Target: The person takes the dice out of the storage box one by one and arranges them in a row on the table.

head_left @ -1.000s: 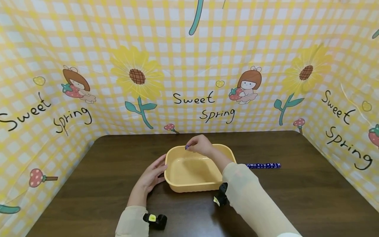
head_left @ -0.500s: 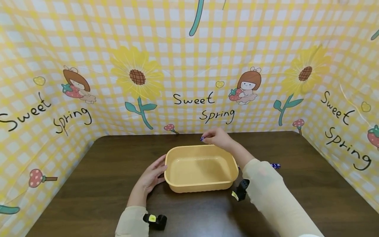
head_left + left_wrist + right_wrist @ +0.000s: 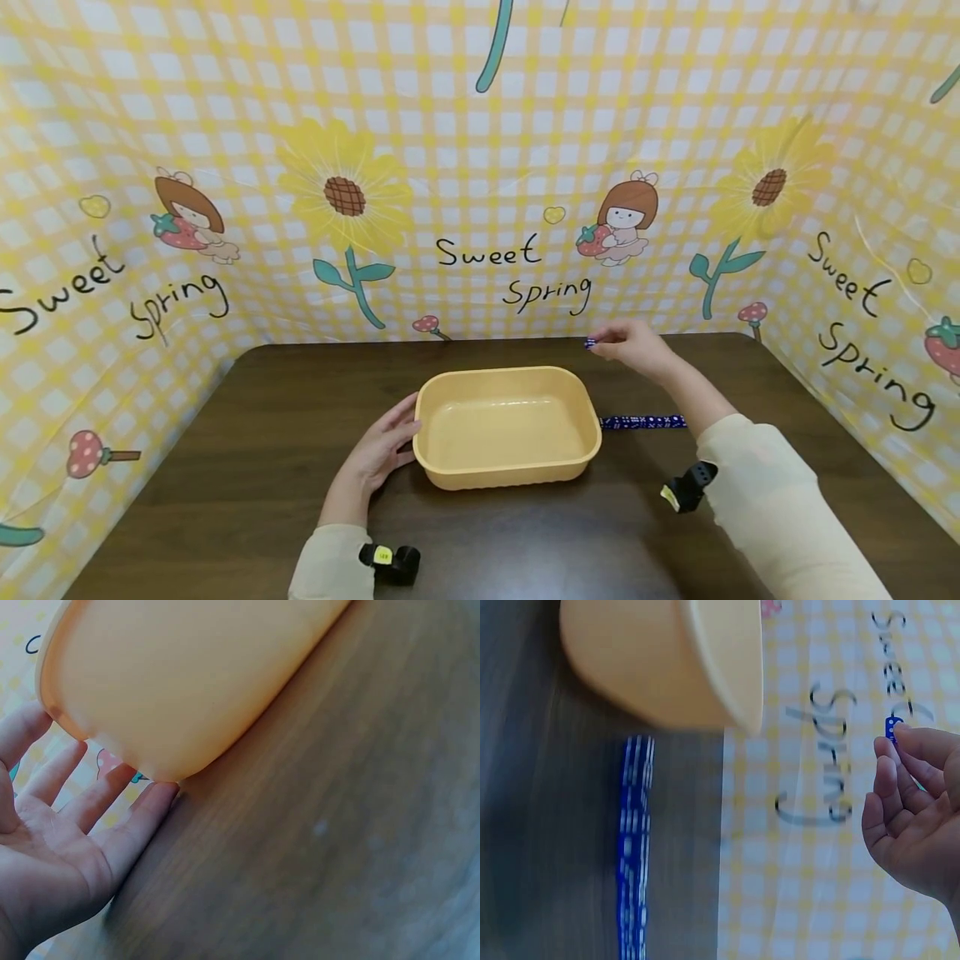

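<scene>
A yellow plastic basin point(image 3: 507, 479) stands on the dark wooden table, and nothing shows inside it. My left hand point(image 3: 384, 446) rests against its left end, the fingers fairly straight; in the left wrist view the fingertips point(image 3: 161, 791) touch the basin's wall point(image 3: 187, 690). Beyond the basin's back right corner, my right hand point(image 3: 633, 348) is raised above the table. Between thumb and finger it pinches a small blue die point(image 3: 891, 727) with white dots. A row of blue dice point(image 3: 643, 422) lies on the table at the basin's right side; my right forearm may hide its far end.
The brown table point(image 3: 480, 546) is bounded behind and at both sides by a yellow checked cloth point(image 3: 480, 150) printed with flowers and lettering. Black wrist cameras point(image 3: 397, 565) are strapped over both pale sleeves.
My right hand has travelled rightward from over the basin with the die still pinched. More of the dice row's left part shows now. My left hand has stayed at the basin's left end.
</scene>
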### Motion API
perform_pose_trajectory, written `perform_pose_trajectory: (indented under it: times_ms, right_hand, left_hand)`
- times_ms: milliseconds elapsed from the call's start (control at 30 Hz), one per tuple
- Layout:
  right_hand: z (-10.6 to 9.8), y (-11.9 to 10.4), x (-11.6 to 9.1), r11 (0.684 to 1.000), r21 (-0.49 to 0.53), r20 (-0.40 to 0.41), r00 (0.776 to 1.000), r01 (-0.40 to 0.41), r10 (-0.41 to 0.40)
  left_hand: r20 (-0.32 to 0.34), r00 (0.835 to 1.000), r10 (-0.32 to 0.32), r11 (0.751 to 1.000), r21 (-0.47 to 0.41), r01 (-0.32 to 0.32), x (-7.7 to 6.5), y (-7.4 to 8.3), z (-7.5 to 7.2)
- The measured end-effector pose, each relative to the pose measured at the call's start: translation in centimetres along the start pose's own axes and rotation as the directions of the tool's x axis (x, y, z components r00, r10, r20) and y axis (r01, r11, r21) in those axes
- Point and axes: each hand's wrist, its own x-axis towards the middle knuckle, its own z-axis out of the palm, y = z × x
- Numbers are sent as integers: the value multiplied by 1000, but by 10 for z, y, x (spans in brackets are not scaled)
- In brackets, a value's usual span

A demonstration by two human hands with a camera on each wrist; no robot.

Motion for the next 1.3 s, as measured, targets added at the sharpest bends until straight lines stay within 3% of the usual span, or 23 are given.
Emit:
perform_pose_trajectory:
  times_ms: [300,633,1033,1300]
  right_hand:
    - [-44,30,-29,995,-85,-67,997,-52,47]
    - [-68,68,-61,982,-152,-118,989,-109,92]
    - [-71,119,-91,963,-120,-160,962,-240,220]
    - [-68,137,-101,952,-83,-150,948,-294,280]
  left_hand:
    - [-2,1000,-14,1000,-15,14,1,-1,-1]
    - [9,1000,-22,1000,0,22,2,-2,-1]
    - [7,1000,-28,999,20,28,-1,2,-3]
    - [22,999,-29,999,30,28,0,1,-1]
